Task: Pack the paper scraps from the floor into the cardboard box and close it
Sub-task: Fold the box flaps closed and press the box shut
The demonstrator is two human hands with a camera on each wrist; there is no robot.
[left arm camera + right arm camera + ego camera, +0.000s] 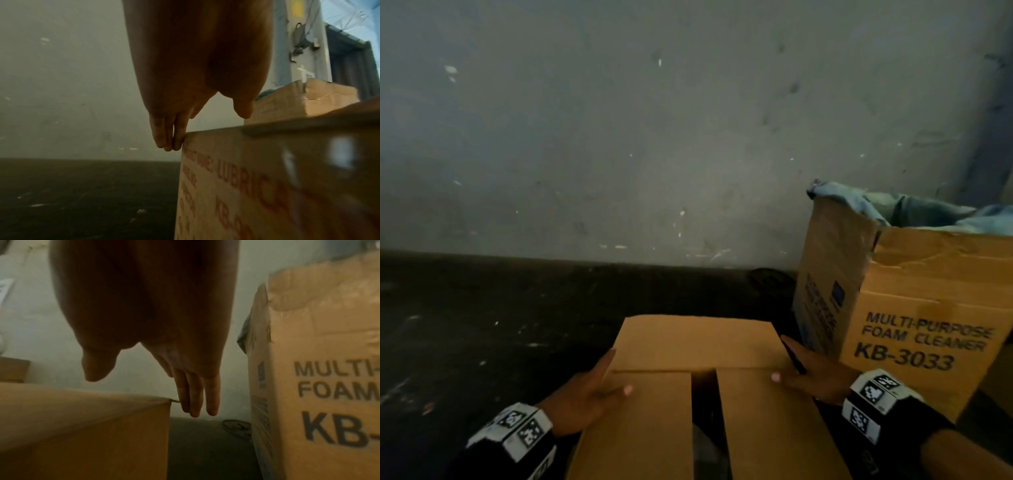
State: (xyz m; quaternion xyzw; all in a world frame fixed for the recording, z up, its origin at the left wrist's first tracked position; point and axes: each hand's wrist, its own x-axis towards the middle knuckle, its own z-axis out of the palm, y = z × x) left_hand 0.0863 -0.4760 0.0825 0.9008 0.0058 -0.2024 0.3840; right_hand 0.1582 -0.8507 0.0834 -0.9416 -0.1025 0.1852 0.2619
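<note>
Head view: cardboard box (698,346) sits on the dark floor (482,325), bottom centre, w/ far flap folded flat and two near flaps down, a dark gap (703,404) left between them. Left hand (589,394) lies along the box's left edge, fingers straight, thumb resting on the left near flap. Right hand (803,371) lies along the right edge, fingers straight, thumb on the right near flap. Both hands are flat and relaxed, gripping nothing. Tagged wrist bands sit on both wrists. A taller carton (914,315) marked "MULTI-PURPOSE FOAM CLEANER KB-3033", lined w/ a blue plastic bag (893,209), stands just beside the box on the right. Grey wall (619,137) behind; small pale scraps (482,362) lie on the floor at left.

Left wrist view: left hand's fingers (162,134) point down, extended, touching the box's top corner. Box side carries red print, partly legible ("LUBRIC..."). Pale scraps on the floor.

Right wrist view: right hand's fingers (195,394) extended, beside the box's corner; contact cannot be confirmed. Foam cleaner carton near, at right. A round dark object (236,426) lies on the floor by the wall; type unclear.
</note>
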